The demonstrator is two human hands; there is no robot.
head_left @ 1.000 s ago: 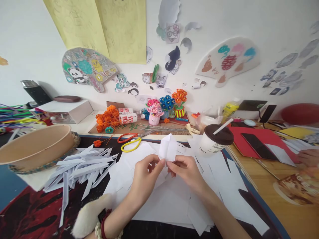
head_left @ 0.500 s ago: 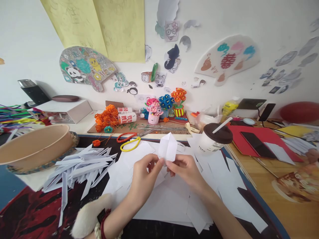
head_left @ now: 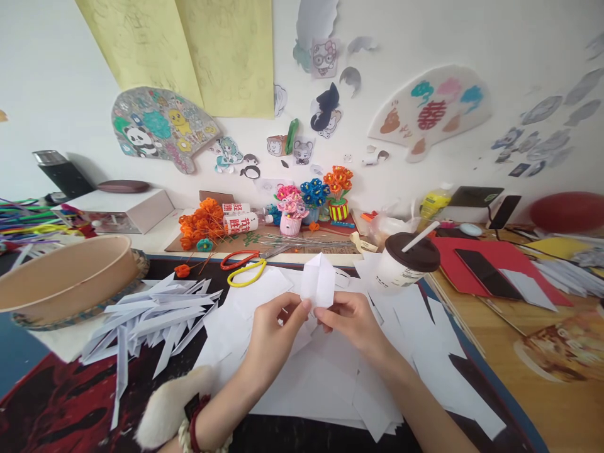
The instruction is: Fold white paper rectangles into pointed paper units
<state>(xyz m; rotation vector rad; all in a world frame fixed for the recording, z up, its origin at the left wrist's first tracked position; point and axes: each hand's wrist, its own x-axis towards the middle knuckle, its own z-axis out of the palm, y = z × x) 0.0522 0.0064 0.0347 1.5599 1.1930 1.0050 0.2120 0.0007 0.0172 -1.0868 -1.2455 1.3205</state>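
Head view: folding of a small white sheet, held in the air above the desk. The left hand point(head_left: 274, 327) and right hand point(head_left: 352, 321) meet at the lower edge of the folded paper point(head_left: 318, 283), each closed on it in a thumb-and-finger pinch. The paper stands upright with its pointed tip up and a centre seam facing the camera, just above the loose sheets point(head_left: 325, 384) spread on the desk. To the left lies a pile of finished points point(head_left: 151, 314). Scissors point(head_left: 248, 267) lie beyond the hands, a lidded cup point(head_left: 401, 264) stands to the right and a bowl point(head_left: 61, 277) at far left. Judged step: a crease is being set near the base. A further fold would call for matched edges, steady pressure from both thumbs and one hand anchoring the seam.
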